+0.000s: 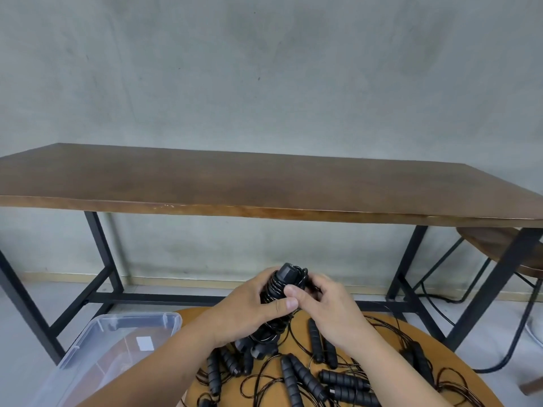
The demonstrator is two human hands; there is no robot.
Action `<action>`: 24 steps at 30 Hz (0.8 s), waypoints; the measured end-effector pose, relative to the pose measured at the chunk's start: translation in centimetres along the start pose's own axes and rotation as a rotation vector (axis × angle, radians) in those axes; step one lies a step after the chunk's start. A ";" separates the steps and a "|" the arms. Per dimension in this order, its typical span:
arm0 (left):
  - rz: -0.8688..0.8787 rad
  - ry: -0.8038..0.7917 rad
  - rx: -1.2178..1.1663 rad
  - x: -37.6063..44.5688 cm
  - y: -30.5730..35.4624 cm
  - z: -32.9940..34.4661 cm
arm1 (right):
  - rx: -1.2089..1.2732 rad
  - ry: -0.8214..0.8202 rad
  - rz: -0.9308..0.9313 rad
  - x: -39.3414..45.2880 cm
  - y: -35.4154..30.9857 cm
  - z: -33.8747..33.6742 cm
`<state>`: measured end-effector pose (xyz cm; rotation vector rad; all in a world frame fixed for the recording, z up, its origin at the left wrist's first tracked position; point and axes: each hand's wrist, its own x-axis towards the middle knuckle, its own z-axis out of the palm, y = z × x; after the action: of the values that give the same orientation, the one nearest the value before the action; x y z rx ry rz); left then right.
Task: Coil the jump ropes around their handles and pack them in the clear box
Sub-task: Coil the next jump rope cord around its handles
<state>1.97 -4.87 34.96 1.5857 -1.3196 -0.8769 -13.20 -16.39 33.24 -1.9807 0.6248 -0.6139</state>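
Note:
My left hand (249, 309) grips a pair of black jump-rope handles (277, 292) held upright, with thin black cord wound round them. My right hand (326, 306) pinches the cord at the upper part of the bundle, thumb and fingers against the coils. Below my hands, several more black ribbed handles (305, 377) with loose tangled cord lie on a round wooden table (376, 324). The clear plastic box (97, 351) stands to the left of the round table, lower down, with a white label showing inside.
A long brown table (264, 183) with black metal legs stands ahead against a grey wall. A wooden stool (499, 248) with a black frame sits at the right. A black cable (505, 356) loops over the floor there.

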 end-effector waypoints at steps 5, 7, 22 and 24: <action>0.042 -0.003 0.039 0.1 -0.1 0.2 | 0.010 -0.041 -0.004 -0.4 -0.2 -0.2; 0.037 0.012 0.024 -0.2 0.1 0.5 | 0.047 -0.065 -0.002 -0.4 -0.2 -0.5; -0.017 0.079 0.007 -0.9 -0.9 1.8 | 0.177 -0.213 0.046 -1.2 0.1 -1.3; 0.010 0.114 0.077 -1.0 -0.9 1.9 | 0.149 -0.224 0.033 -1.3 0.0 -1.3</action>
<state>0.38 -4.23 33.40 1.6622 -1.2924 -0.7259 -14.94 -16.36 33.61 -1.8628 0.4602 -0.3995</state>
